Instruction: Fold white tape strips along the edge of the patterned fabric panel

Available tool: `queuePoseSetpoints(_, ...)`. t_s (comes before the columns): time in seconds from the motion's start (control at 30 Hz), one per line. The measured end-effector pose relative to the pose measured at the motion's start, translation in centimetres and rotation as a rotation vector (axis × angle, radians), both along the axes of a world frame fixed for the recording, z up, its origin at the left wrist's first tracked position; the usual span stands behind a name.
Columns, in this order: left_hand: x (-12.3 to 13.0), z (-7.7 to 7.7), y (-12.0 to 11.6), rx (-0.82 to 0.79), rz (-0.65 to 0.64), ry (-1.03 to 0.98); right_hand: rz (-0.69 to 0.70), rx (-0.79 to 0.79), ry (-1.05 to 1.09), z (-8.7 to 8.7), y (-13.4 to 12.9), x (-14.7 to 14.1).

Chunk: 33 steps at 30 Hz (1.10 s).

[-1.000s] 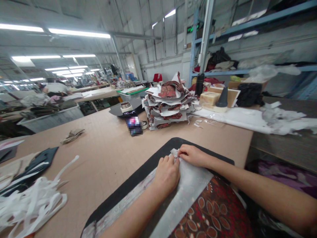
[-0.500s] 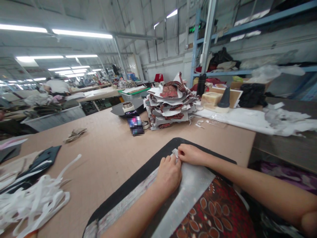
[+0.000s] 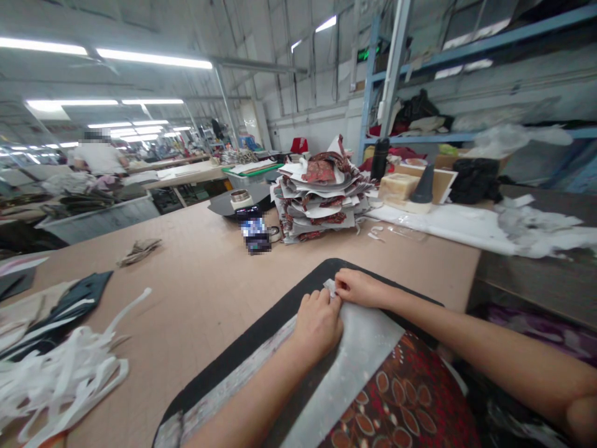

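A grey-white lining piece (image 3: 354, 354) lies over a dark red patterned fabric (image 3: 405, 404) on a black mat (image 3: 261, 339) at the table's near edge. My left hand (image 3: 319, 323) presses on the lining with its fingertips at the far corner. My right hand (image 3: 359, 289) pinches that same corner of the lining between thumb and fingers. Both hands meet at the corner, touching each other.
A tall stack of cut patterned pieces (image 3: 321, 199) stands at the table's far side, with a blurred small object (image 3: 254, 233) and a tape roll (image 3: 240, 199) beside it. White strips (image 3: 60, 373) and dark pieces (image 3: 69, 305) lie at left. A shelf (image 3: 448, 74) rises at right. A person (image 3: 97, 158) works far left.
The hands stay at the lining's corner, with only slight finger movement. The view has shifted a little.
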<state>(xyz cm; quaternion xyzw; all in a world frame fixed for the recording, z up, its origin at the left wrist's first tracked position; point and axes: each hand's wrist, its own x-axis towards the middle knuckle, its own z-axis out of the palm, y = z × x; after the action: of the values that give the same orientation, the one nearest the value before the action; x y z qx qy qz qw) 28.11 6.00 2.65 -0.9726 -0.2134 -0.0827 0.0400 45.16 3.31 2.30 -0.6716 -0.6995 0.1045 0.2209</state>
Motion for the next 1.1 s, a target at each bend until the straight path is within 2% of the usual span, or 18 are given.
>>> queuePoseSetpoints(0.3, -0.2, -0.2, -0.2, -0.004, 0.026, -0.033, -0.023, -0.113, 0.072, 0.3, 1.1, 0.0)
queuePoseSetpoints(0.57, -0.8, 0.3, -0.9, -0.029, 0.045, -0.051, -0.095, -0.138, 0.124, 0.6, 0.8, -0.2)
queuePoseSetpoints(0.63, -2.3, 0.4, -1.1, -0.036, 0.067, -0.050, -0.094, -0.130, 0.127, 0.3, 0.5, -0.4)
queuePoseSetpoints(0.7, -4.8, 0.6, -1.2, -0.084, 0.112, -0.033, -0.093, -0.109, 0.121, -0.1, 0.3, -0.4)
queuePoseSetpoints(0.8, -9.9, 1.1, -1.6, -0.233, 0.239, -0.001, -0.082, -0.082, 0.111, -0.5, 0.6, 0.2)
queuePoseSetpoints(0.9, -14.3, 2.1, -2.1, -0.425, 0.406, 0.003, -0.025, -0.084, 0.108, -0.1, 1.4, 0.6)
queuePoseSetpoints(1.0, -16.5, 3.3, -2.6, -0.573, 0.513, 0.016, 0.028, -0.072, 0.087, 1.6, 1.6, -0.2)
queuePoseSetpoints(1.1, -17.0, 3.9, -3.7, -0.467, 0.446, -0.011, 0.116, -0.057, 0.065, 5.1, 0.7, -2.3)
